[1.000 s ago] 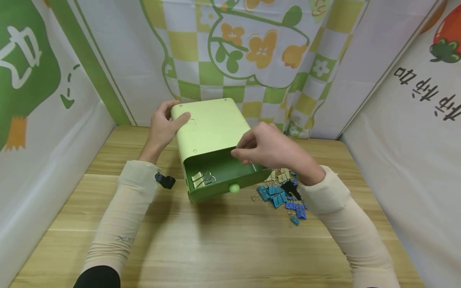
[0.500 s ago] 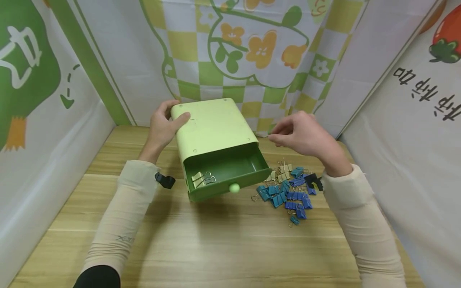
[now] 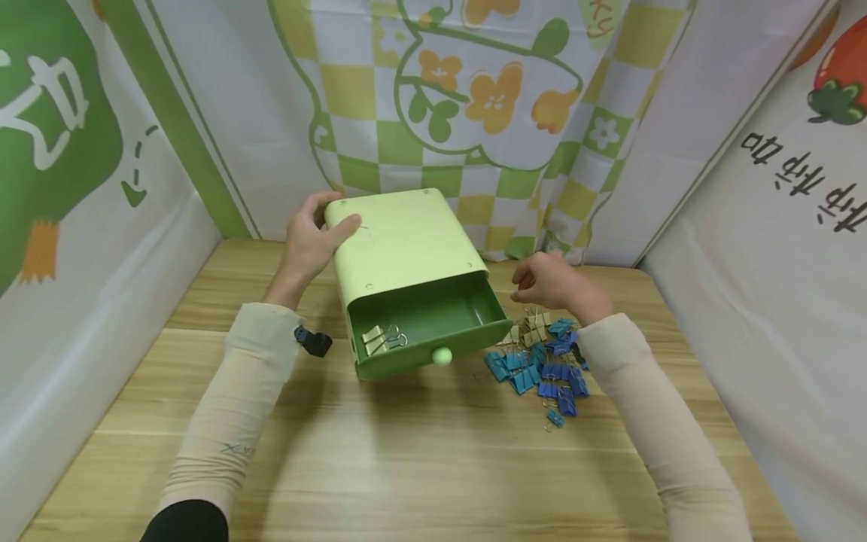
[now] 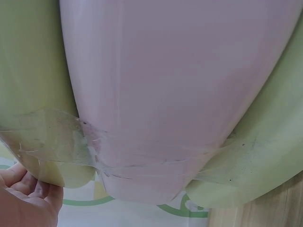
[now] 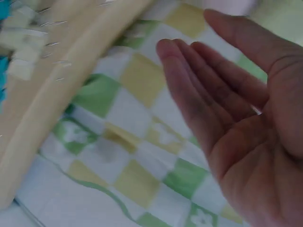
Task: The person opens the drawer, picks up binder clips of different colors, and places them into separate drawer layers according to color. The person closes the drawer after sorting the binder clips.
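Observation:
A pale green desktop drawer box (image 3: 406, 237) sits on the wooden table, its dark green drawer (image 3: 433, 320) pulled part way out. Inside the drawer, at its left end, lie pale yellow binder clips (image 3: 375, 339). My left hand (image 3: 308, 245) grips the box's back left corner, thumb on top and fingers round the rear edge. In the left wrist view, that hand (image 4: 31, 198) shows at the end of the pink side panel (image 4: 165, 94), which has clear tape across it. My right hand (image 5: 236, 99) holds nothing, thumb and fingers apart, just above the yellow clips (image 3: 536, 325) of a pile.
Teal binder clips (image 3: 521, 373) and blue binder clips (image 3: 564, 388) make up most of the pile right of the drawer. One small teal clip (image 3: 555, 418) lies at its near end. A checkered curtain (image 3: 474, 181) hangs behind the table.
My right hand has moved from over the drawer to the right, then down and nearer the clip pile. The left hand keeps its grip on the box.

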The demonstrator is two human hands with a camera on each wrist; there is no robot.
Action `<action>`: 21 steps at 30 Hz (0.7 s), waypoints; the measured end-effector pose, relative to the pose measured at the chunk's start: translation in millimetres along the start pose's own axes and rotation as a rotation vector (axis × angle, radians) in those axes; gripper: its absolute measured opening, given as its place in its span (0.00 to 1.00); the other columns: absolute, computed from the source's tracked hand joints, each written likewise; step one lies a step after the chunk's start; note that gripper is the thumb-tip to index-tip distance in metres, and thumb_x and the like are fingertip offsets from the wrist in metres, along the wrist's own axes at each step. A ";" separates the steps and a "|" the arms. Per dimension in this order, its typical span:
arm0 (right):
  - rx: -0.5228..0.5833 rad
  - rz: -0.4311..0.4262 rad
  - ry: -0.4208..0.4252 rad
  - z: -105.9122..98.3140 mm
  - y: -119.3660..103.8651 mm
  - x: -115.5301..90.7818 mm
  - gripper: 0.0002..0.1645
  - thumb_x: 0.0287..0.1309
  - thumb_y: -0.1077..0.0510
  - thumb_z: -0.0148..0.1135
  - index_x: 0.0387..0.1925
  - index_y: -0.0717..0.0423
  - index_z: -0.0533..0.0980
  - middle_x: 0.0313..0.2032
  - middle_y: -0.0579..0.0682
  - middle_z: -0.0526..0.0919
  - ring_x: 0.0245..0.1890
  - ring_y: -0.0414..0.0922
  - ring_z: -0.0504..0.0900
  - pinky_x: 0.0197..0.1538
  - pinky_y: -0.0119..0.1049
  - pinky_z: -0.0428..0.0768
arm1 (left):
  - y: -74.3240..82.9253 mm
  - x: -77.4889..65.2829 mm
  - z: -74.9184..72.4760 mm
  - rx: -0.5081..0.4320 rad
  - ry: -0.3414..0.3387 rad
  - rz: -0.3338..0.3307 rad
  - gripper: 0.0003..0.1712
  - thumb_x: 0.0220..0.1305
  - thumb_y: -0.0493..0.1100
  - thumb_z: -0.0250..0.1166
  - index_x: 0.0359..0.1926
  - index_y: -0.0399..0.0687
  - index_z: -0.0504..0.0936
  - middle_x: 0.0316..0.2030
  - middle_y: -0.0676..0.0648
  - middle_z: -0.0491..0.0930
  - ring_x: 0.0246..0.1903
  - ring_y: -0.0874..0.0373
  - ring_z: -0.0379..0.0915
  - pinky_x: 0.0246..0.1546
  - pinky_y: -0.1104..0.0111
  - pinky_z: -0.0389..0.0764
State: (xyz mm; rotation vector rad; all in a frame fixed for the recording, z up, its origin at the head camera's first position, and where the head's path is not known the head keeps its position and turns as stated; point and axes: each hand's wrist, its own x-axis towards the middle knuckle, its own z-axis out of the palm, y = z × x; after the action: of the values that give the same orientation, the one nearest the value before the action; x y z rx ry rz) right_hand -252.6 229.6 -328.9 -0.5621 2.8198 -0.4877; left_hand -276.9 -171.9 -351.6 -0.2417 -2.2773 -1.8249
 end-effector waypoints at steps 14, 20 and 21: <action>-0.116 -0.134 -0.059 38.9 22.3 39.3 0.17 0.60 0.67 0.75 0.50 0.69 0.85 0.46 0.63 0.90 0.47 0.56 0.89 0.55 0.49 0.88 | 0.2 0.5 -1.2 0.001 0.005 0.009 0.42 0.70 0.53 0.70 0.76 0.39 0.66 0.74 0.39 0.69 0.72 0.46 0.69 0.72 0.52 0.75; -0.088 -0.040 -0.151 46.4 29.1 45.2 0.09 0.59 0.69 0.70 0.42 0.61 0.88 0.41 0.55 0.91 0.42 0.49 0.88 0.51 0.44 0.88 | -2.8 1.8 0.7 -0.003 0.002 0.009 0.41 0.70 0.53 0.70 0.75 0.40 0.66 0.74 0.39 0.70 0.72 0.48 0.69 0.73 0.52 0.75; -0.077 -0.025 -0.169 47.4 30.4 45.7 0.10 0.59 0.70 0.68 0.41 0.58 0.89 0.40 0.54 0.91 0.41 0.48 0.88 0.50 0.43 0.88 | -3.2 1.8 0.8 -0.002 0.002 0.010 0.41 0.70 0.53 0.70 0.75 0.40 0.67 0.74 0.39 0.70 0.72 0.48 0.69 0.73 0.52 0.75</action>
State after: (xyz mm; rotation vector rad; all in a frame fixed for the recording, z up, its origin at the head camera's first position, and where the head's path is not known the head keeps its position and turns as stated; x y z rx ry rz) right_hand -290.7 224.5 -390.5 -0.6233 2.6823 -0.3212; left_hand -279.5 -171.8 -354.3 -0.2506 -2.2691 -1.8219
